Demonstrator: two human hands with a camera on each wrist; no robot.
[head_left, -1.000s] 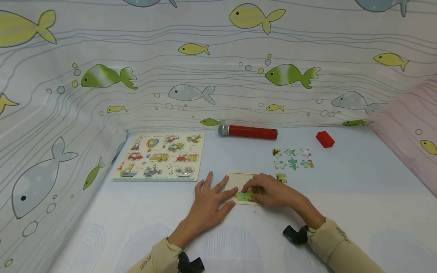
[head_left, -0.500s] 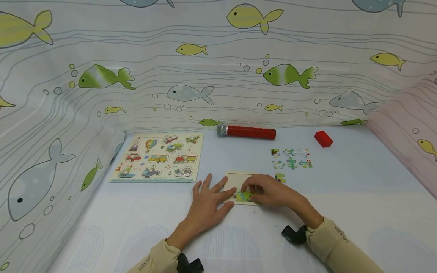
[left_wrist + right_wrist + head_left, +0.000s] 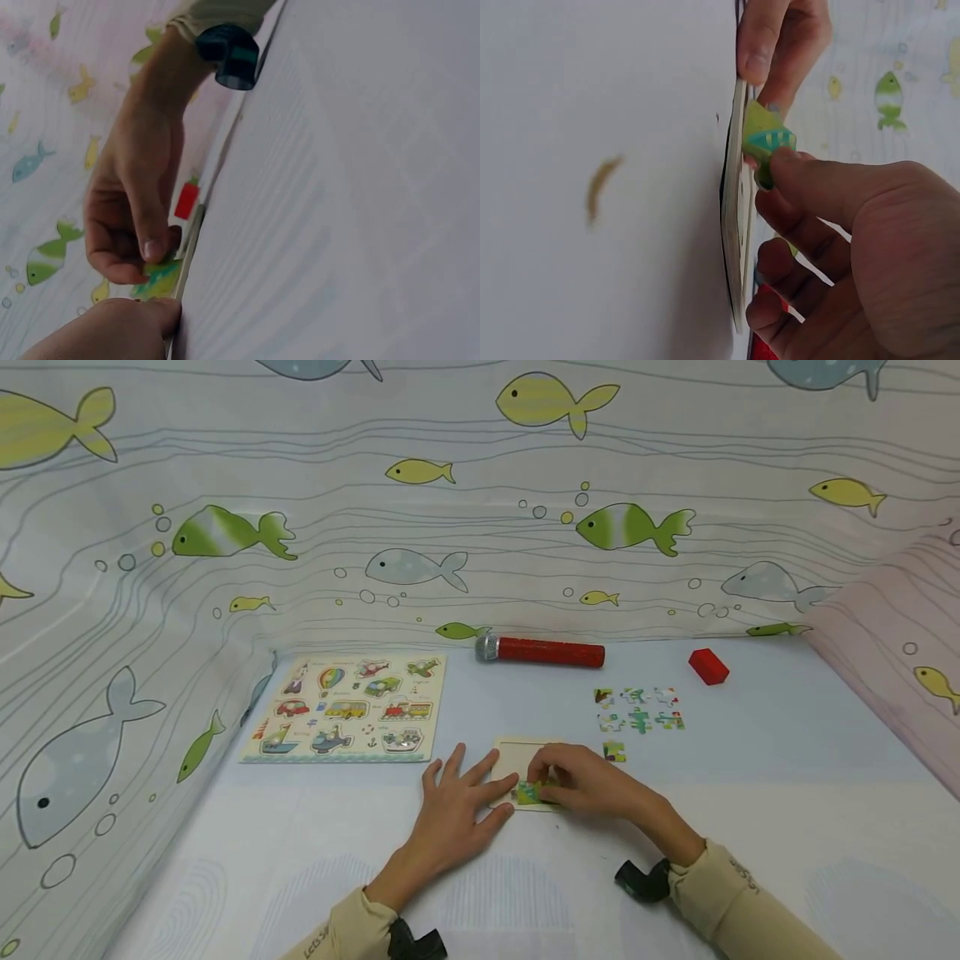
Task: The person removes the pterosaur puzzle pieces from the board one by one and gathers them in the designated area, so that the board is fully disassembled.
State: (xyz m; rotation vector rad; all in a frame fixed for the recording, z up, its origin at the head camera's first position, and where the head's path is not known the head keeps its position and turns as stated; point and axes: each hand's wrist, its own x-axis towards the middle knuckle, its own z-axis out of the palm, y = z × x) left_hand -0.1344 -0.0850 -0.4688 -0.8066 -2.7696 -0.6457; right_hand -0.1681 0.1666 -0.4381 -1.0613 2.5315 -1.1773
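Note:
A green jigsaw piece [image 3: 769,139] with a blue-green pattern is pinched between the thumb and fingers of my right hand [image 3: 592,783]. In the right wrist view it stands tilted over the wooden puzzle board [image 3: 517,752]; whether its lower edge touches the board I cannot tell. My left hand [image 3: 459,806] lies with spread fingers at the board's left side, its thumb and fingertips on the edge. The right hand covers the board's right part. Past that hand, a single puzzle piece [image 3: 614,752] lies on the table.
Several loose puzzle pieces [image 3: 640,720] are laid out in rows at right. A picture board with vehicles [image 3: 347,752] lies at left. Along the back are a red toy microphone [image 3: 551,651] and a red block [image 3: 708,667]. Fish-patterned cloth [image 3: 420,510] rises behind.
The right hand has moved slightly left with the piece, and the green patch under its fingers looks a little different. The left hand stays in place. The whole view has shifted slightly.

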